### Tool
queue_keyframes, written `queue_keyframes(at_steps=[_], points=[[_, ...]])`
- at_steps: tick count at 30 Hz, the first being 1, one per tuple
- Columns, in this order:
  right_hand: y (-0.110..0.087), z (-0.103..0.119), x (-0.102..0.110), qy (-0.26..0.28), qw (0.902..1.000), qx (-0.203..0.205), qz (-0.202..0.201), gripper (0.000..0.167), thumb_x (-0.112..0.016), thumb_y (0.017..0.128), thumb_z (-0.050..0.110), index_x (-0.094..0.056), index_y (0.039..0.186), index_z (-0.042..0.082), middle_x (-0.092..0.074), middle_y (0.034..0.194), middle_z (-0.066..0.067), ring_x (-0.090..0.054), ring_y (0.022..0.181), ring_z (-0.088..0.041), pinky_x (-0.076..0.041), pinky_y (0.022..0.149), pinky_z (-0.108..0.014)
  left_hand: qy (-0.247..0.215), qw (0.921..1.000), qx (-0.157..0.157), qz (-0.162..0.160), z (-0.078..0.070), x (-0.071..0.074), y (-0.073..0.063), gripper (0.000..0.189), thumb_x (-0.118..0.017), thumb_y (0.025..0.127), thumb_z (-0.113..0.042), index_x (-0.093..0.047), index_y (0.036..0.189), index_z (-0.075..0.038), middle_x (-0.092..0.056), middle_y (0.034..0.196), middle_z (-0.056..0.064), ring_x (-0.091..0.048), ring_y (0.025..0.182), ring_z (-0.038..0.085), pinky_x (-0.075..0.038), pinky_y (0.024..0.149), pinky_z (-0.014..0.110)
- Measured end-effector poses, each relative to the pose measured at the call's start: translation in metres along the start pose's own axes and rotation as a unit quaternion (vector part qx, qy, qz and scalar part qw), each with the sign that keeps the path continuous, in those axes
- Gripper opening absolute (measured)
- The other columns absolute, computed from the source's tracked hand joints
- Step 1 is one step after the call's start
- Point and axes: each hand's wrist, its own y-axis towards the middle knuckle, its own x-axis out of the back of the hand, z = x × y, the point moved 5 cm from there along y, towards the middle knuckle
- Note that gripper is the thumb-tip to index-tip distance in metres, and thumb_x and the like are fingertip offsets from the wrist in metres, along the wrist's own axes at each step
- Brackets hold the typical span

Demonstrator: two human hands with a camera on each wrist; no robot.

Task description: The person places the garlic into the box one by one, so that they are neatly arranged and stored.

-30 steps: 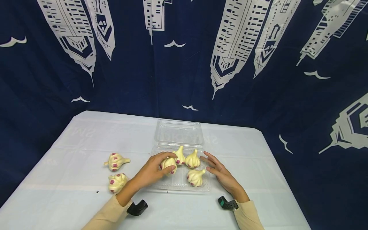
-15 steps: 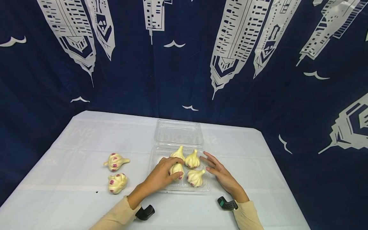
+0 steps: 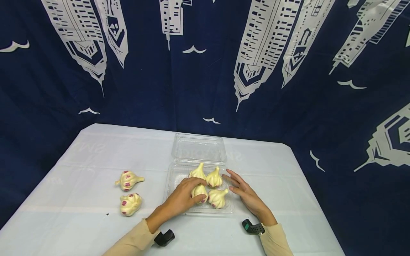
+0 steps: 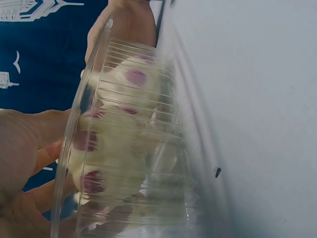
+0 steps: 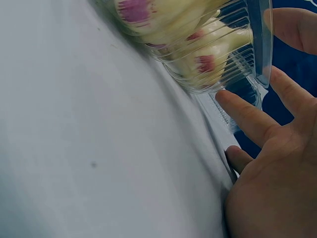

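A clear plastic clamshell box [image 3: 171,181] sits on the table, with several cream garlic bulbs in its base. My left hand [image 3: 182,197] reaches over the near left part and grips a garlic bulb [image 3: 199,192] between thumb and fingers. In the left wrist view this bulb [image 4: 111,153] shows purple patches through the ribbed wall. Right of it lies another bulb [image 3: 217,199]; two more bulbs, one of them [image 3: 214,177] at right, stand behind. My right hand [image 3: 248,195] rests at the box's right side, its fingers extended and touching the wall in the right wrist view.
Two loose garlic bulbs, one farther back [image 3: 129,180] and one nearer [image 3: 130,204], lie on the white table [image 3: 80,227] to the left. The box's lid [image 3: 199,147] lies folded back. A dark blue printed curtain [image 3: 144,89] hangs behind.
My left hand has carried its garlic bulb rightward and nearer, against the near right bulb. The back left bulb has shifted slightly left. My right hand has stayed in place.
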Motion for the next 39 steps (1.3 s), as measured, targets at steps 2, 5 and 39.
queue_keyframes(at_steps=[2, 5, 39], points=[[0.0, 0.0, 0.0, 0.0, 1.0, 0.0, 0.001, 0.063, -0.047, 0.105, 0.012, -0.018, 0.161, 0.019, -0.025, 0.163, -0.02, -0.009, 0.153, -0.039, 0.005, 0.117, -0.068, -0.002, 1.0, -0.001, 0.005, 0.0, -0.001, 0.0, 0.035, -0.076, 0.089, -0.013, -0.065, 0.121, -0.006, -0.068, 0.124, 0.005, -0.06, 0.117, 0.026, -0.046, 0.1, 0.046], [0.0, 0.0, 0.0, 0.003, 1.0, 0.001, 0.001, 0.063, -0.047, 0.105, 0.012, -0.018, 0.161, 0.018, -0.025, 0.163, -0.02, -0.008, 0.153, -0.039, 0.005, 0.117, -0.068, -0.002, 0.9998, -0.004, 0.02, 0.0, -0.003, -0.001, 0.036, -0.072, 0.09, -0.009, -0.063, 0.125, -0.004, -0.066, 0.127, 0.009, -0.058, 0.123, 0.029, -0.044, 0.104, 0.049], [0.0, -0.001, -0.001, 0.005, 0.9999, -0.012, -0.005, 0.064, -0.05, 0.104, 0.015, -0.02, 0.16, 0.023, -0.026, 0.164, -0.016, -0.01, 0.154, -0.035, 0.004, 0.119, -0.066, 0.055, 0.9978, 0.013, -0.036, -0.007, 0.045, -0.02, 0.039, -0.078, 0.086, -0.009, -0.067, 0.123, -0.011, -0.06, 0.12, 0.001, -0.053, 0.108, 0.02, -0.048, 0.091, 0.04]])
